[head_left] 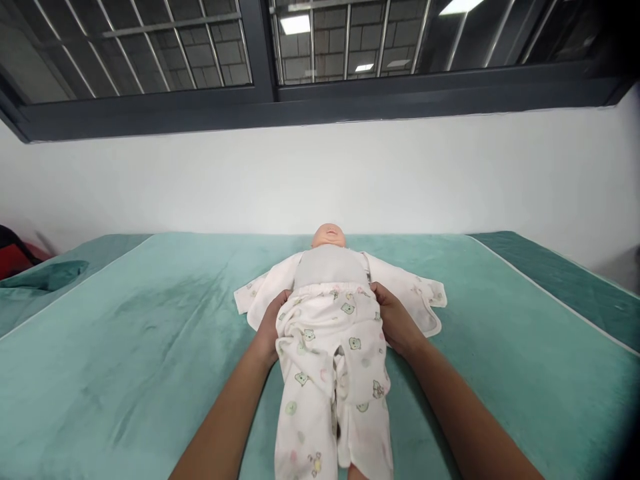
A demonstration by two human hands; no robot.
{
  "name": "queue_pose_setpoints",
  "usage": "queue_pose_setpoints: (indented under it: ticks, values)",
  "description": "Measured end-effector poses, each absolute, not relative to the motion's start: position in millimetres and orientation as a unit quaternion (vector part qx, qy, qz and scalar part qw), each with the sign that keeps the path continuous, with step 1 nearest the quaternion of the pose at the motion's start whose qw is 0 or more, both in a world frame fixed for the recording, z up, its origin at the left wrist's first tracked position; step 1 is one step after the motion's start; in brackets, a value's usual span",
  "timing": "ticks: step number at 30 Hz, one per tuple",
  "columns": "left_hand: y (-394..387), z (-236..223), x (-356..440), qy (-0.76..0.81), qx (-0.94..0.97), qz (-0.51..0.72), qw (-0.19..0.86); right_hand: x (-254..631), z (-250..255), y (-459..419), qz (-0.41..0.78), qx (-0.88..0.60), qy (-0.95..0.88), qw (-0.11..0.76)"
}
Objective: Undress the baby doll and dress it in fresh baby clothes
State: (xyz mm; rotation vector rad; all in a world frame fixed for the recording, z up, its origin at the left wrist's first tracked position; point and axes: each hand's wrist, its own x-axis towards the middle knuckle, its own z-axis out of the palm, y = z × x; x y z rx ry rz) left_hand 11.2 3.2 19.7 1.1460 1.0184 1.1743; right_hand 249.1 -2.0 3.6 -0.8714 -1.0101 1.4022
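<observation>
A baby doll point(329, 235) lies on its back with its head toward the wall. White pants point(330, 340) with small printed animals cover its legs and reach up to its waist. My left hand point(273, 321) grips the waistband at the left hip, fingers closed on the cloth. At the right hip, my right hand point(395, 319) pinches the other side of the same waistband. A white long-sleeved top point(405, 283) is spread open under the doll, sleeves out to both sides, over a plain grey-white torso point(331, 267). One bare foot or leg tip shows below a pant leg.
A green cloth cover point(150, 333) lies beneath the doll, with light piping along its edges. Behind it rises a white wall point(320, 173) under a dark-framed, barred window point(275, 93). A red and black item point(15, 257) sits at the far left.
</observation>
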Motion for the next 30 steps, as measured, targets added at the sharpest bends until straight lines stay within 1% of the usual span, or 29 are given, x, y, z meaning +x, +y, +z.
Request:
queue_pose_setpoints:
  ticks: [5,8,12,14,16,18,20,23,25,30]
  values:
    - [11.4,22.0,15.6,0.452,0.538,0.511,0.494,249.4,1.9,-0.7,0.573,-0.390,-0.464,0.552]
    - [12.6,19.9,18.0,0.439,0.546,0.516,0.492,250.3,1.1,0.5,0.548,-0.414,-0.474,0.551]
    - [10.1,14.8,16.7,0.428,0.539,0.528,0.498,252.7,2.2,-0.3,0.447,-0.478,-0.503,0.565]
    - [9.8,12.3,13.9,0.435,0.518,0.544,0.496,254.0,2.3,-1.9,0.391,-0.520,-0.524,0.550]
    - [10.3,11.1,10.7,0.436,0.520,0.560,0.475,254.9,1.6,-4.1,0.365,-0.532,-0.549,0.531]
    - [10.2,12.2,7.8,0.429,0.557,0.557,0.442,255.5,0.3,-6.3,0.366,-0.517,-0.560,0.533]
    - [8.9,16.0,5.4,0.426,0.601,0.533,0.417,256.5,-0.8,-7.9,0.363,-0.498,-0.549,0.564]
    - [6.2,24.4,2.9,0.420,0.645,0.497,0.400,260.0,-0.5,-8.8,0.326,-0.466,-0.548,0.613]
    - [5.3,28.4,2.4,0.417,0.668,0.473,0.395,263.4,0.4,-8.6,0.324,-0.436,-0.581,0.606]
    - [11.7,27.4,6.8,0.417,0.680,0.467,0.382,270.8,6.0,-6.5,0.357,-0.407,-0.643,0.542]
